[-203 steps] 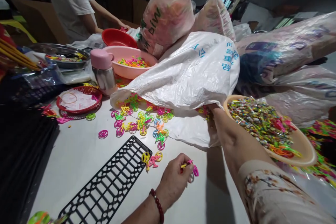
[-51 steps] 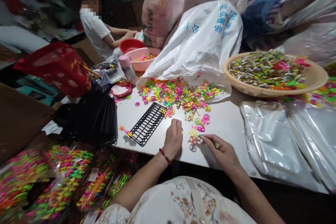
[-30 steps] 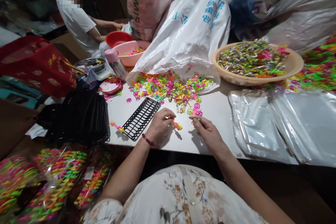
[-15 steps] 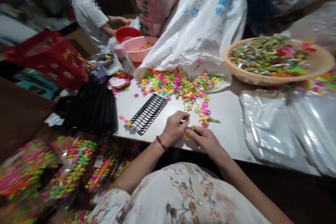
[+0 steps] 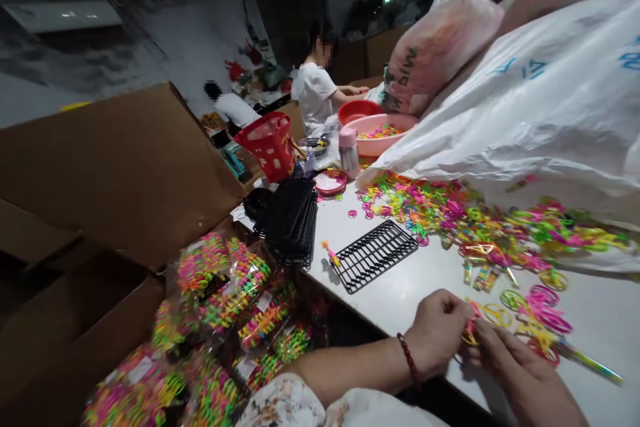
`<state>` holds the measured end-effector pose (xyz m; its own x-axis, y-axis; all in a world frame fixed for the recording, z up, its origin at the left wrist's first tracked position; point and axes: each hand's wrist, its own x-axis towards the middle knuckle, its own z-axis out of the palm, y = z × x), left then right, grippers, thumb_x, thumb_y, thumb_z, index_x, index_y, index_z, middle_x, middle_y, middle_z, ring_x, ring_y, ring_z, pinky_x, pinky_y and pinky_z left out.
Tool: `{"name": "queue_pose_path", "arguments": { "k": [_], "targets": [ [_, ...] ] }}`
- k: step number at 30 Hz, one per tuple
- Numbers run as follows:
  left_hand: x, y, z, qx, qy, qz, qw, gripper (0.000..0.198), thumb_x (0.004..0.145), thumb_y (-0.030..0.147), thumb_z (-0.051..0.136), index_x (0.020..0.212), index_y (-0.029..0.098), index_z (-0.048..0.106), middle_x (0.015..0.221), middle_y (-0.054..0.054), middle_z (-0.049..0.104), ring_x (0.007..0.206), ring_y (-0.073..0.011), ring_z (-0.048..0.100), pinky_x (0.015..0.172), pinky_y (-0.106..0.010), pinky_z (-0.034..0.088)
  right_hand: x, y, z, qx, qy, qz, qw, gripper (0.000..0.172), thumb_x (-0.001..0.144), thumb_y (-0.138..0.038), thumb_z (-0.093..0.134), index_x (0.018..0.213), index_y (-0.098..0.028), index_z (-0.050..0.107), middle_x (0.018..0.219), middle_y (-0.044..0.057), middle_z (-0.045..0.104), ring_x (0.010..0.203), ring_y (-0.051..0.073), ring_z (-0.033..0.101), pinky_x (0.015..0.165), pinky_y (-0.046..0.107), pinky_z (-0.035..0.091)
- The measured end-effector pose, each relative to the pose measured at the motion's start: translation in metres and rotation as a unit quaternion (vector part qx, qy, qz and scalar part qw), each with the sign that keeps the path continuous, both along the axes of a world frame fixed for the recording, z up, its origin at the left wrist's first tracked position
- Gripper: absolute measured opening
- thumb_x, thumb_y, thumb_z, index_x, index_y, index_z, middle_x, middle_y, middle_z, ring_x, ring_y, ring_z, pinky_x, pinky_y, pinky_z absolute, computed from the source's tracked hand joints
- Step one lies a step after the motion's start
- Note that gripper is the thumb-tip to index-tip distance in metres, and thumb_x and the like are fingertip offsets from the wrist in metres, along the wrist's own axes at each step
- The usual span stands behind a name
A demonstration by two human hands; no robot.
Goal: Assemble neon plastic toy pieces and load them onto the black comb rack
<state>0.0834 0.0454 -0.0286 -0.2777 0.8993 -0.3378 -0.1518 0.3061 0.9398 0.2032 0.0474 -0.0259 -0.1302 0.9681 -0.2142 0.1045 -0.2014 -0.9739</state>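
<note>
My left hand (image 5: 440,330), with a red bead bracelet on its wrist, pinches a small pink and yellow plastic toy piece (image 5: 471,331) over the table's front edge. The fingertips of my right hand (image 5: 525,363) close on the same piece from the other side; the fingers hide much of it. Just beyond lie loose pink and yellow plastic rings (image 5: 545,313) and a clear tube with coloured contents (image 5: 593,363). A black slotted plastic rack (image 5: 375,255) rests flat to the left, a small pink and yellow toy (image 5: 331,253) at its left corner.
Bright plastic parts (image 5: 450,203) spill from a large white sack (image 5: 545,93). Stacked black racks (image 5: 290,220) stand at the table's left end, above bagged toys (image 5: 240,287). A pink-lidded flask (image 5: 349,153) and a pink basin (image 5: 385,143) sit farther back. Two people in white work beyond.
My view has swung left, bringing the cardboard box and a second person into sight while the tan basket and clear bags have left it. Both hands stay together at the small piece.
</note>
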Motion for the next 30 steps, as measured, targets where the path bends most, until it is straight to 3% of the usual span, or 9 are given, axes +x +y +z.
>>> {"name": "queue_pose_path", "arguments": {
  "k": [4, 8, 13, 24, 30],
  "targets": [
    [-0.002, -0.002, 0.005, 0.041, -0.070, 0.046, 0.996, 0.036, 0.080, 0.052, 0.063, 0.078, 0.017, 0.055, 0.068, 0.001, 0.056, 0.053, -0.0078, 0.047, 0.046, -0.019, 0.037, 0.001, -0.003, 0.007, -0.024, 0.025, -0.044, 0.998, 0.048, 0.067, -0.060, 0.074, 0.093, -0.020, 0.078, 0.099, 0.009, 0.074, 0.084, 0.024, 0.069, 0.068, 0.031, 0.059],
    [-0.008, -0.006, 0.018, 0.052, -0.144, 0.032, 0.988, 0.041, 0.082, 0.059, 0.058, 0.079, 0.020, 0.046, 0.058, 0.005, 0.050, 0.040, -0.0064, 0.040, 0.037, -0.018, 0.032, 0.007, -0.007, 0.020, -0.061, 0.127, -0.066, 0.988, 0.043, 0.062, -0.049, 0.085, 0.092, -0.019, 0.074, 0.084, 0.005, 0.073, 0.075, 0.020, 0.069, 0.075, 0.034, 0.058],
    [-0.002, -0.013, 0.018, 0.033, -0.193, -0.028, 0.980, 0.043, 0.079, 0.059, 0.065, 0.083, 0.021, 0.046, 0.053, 0.008, 0.048, 0.037, -0.0059, 0.037, 0.035, -0.016, 0.027, 0.009, -0.011, 0.023, -0.058, 0.213, -0.073, 0.973, 0.037, 0.063, -0.038, 0.088, 0.090, -0.020, 0.071, 0.085, 0.001, 0.074, 0.081, 0.017, 0.070, 0.080, 0.031, 0.055],
    [0.004, -0.013, 0.013, 0.066, -0.163, -0.020, 0.984, 0.041, 0.083, 0.057, 0.063, 0.078, 0.020, 0.044, 0.050, 0.008, 0.046, 0.040, -0.0049, 0.036, 0.041, -0.015, 0.029, 0.012, -0.014, 0.026, -0.030, 0.146, -0.063, 0.987, 0.033, 0.067, -0.044, 0.084, 0.085, -0.019, 0.072, 0.077, 0.000, 0.071, 0.071, 0.015, 0.068, 0.072, 0.029, 0.057],
    [0.000, -0.015, 0.010, 0.065, -0.045, -0.024, 0.997, 0.036, 0.088, 0.054, 0.055, 0.078, 0.021, 0.046, 0.054, 0.008, 0.045, 0.045, -0.0072, 0.037, 0.044, -0.018, 0.030, 0.014, -0.016, 0.030, -0.015, 0.116, -0.029, 0.993, 0.032, 0.072, -0.045, 0.079, 0.089, -0.019, 0.072, 0.076, 0.000, 0.070, 0.065, 0.014, 0.064, 0.063, 0.029, 0.055]
  ]
}}
